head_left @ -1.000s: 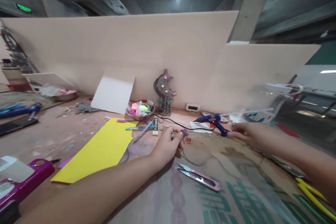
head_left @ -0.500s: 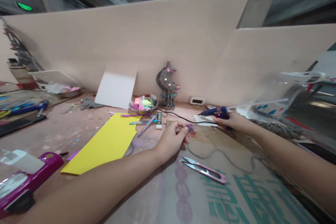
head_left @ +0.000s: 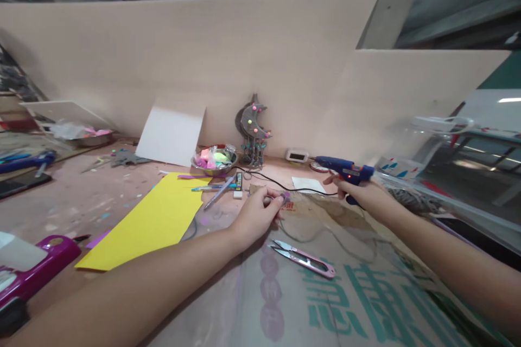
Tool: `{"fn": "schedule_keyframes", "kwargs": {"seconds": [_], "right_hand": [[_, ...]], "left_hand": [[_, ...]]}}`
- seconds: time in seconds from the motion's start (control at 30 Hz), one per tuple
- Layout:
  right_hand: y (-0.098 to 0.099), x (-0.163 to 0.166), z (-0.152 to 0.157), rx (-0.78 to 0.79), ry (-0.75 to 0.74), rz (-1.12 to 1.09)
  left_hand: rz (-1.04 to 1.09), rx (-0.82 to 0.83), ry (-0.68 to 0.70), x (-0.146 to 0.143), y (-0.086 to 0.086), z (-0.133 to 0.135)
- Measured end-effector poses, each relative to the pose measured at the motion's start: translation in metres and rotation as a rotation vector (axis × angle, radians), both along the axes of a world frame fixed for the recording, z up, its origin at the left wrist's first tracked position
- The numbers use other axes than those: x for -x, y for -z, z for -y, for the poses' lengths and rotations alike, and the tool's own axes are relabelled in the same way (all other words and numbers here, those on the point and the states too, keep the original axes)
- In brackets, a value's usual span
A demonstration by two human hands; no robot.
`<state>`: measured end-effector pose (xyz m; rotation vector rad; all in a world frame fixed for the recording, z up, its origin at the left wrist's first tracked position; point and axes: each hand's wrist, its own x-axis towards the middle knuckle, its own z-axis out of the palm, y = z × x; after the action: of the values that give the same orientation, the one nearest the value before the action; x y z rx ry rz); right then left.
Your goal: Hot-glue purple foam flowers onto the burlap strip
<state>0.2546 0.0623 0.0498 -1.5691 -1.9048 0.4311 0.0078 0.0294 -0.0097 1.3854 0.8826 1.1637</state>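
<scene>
My left hand [head_left: 258,214] is closed in a pinch over the cardboard, its thumb and fingertips on a small grey and purple piece [head_left: 286,196]. The fingers hide most of that piece. A thin grey cord [head_left: 309,239] runs from below these fingers across the cardboard. My right hand [head_left: 358,191] grips a blue glue gun [head_left: 344,168], raised off the table with its nozzle to the left. Pink-handled thread snips [head_left: 303,258] lie just in front of my left hand. Under the gun, a white paper piece [head_left: 308,185] lies flat.
Yellow paper [head_left: 146,222], pens [head_left: 220,192] and a bowl of coloured clay packets [head_left: 215,160] lie left. A grey moon ornament [head_left: 253,124] stands by the wall. A black cable [head_left: 280,181] crosses the back. A magenta tool [head_left: 44,265] is at near left.
The glue gun has lifted off the white paper, and my right hand has risen with it. My left hand keeps its pinch. The whole view has shifted slightly.
</scene>
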Motion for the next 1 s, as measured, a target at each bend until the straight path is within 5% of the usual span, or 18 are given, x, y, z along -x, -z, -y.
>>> {"fn": "schedule_keyframes", "kwargs": {"seconds": [0.27, 0.5, 1.0], "right_hand": [[0.024, 0.028, 0.066, -0.019, -0.082, -0.122], [0.047, 0.023, 0.061, -0.004, 0.002, 0.032], [0.038, 0.032, 0.066, -0.021, -0.032, 0.069]], "left_hand": [[-0.009, 0.017, 0.013, 0.001, 0.003, -0.001], [-0.064, 0.009, 0.012, 0.002, 0.000, 0.002], [-0.136, -0.026, -0.001, 0.001, -0.002, 0.004]]}}
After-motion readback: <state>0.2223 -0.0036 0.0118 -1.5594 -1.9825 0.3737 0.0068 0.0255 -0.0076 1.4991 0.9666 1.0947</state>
